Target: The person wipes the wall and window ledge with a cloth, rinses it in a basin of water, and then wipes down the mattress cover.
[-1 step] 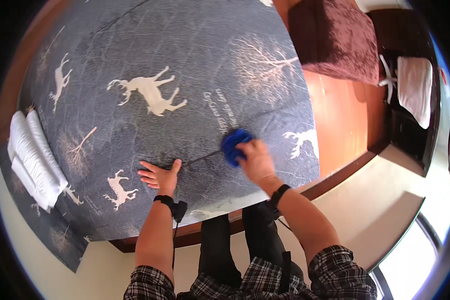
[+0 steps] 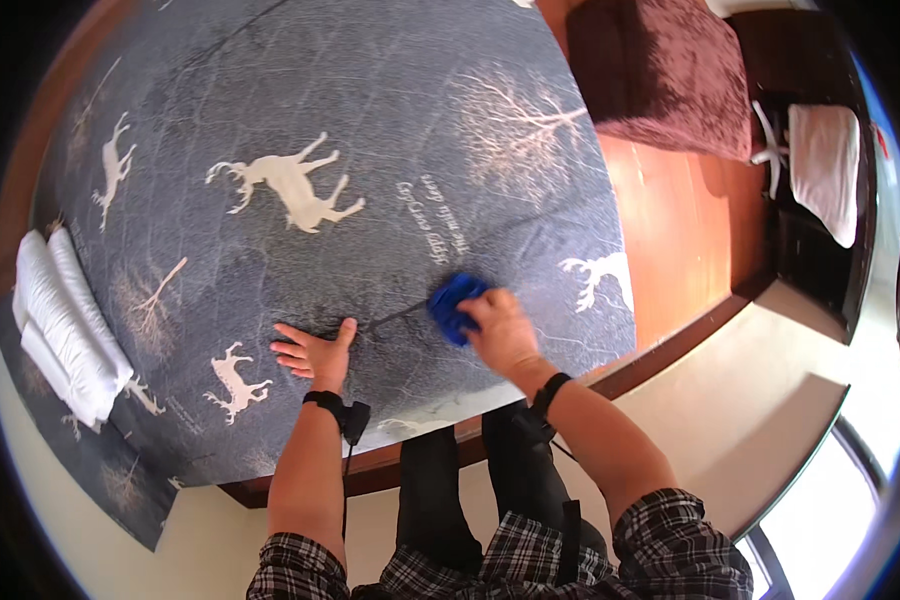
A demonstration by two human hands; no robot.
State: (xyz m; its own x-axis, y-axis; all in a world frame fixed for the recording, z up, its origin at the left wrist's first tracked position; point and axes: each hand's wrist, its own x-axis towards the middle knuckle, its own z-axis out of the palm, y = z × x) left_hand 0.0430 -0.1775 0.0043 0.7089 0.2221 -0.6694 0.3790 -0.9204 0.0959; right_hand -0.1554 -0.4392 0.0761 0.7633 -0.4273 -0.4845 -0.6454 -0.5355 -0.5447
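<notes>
Blue cloth [image 2: 450, 306] shifted left, nearer | long axis roughly near-to-far

Your right hand [image 2: 502, 328] has drawn the blue cloth [image 2: 450, 310] a short way toward you and slightly left over the patterned sheet [image 2: 370, 262]. Cloth's far edge met the end of the printed lettering [image 2: 431, 220] earlier; now just clear. View shifted a little: brown cover [image 2: 675, 80] and white towel [image 2: 825, 172] sit slightly farther left.
</notes>
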